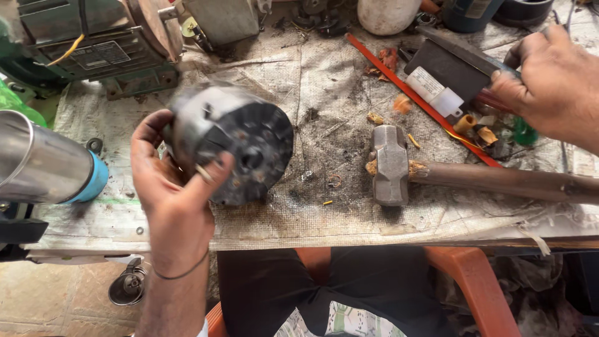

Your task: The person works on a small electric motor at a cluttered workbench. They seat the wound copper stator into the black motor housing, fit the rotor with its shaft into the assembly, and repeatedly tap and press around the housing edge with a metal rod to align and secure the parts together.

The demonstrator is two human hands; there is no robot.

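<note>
Gripping a round, dark metal motor part (234,146) in the left hand (171,184), fingers clamped on its rim, above the worktop (312,81).

Right hand (552,84) at two o'clock rests with fingers curled on a black box-shaped part (452,65) beside red-handled tools. A sledgehammer (390,163) lies at three o'clock of the motor part, its wooden handle running right. Green motor (93,50) at eleven o'clock; steel cylinder (43,162) at nine.
</note>
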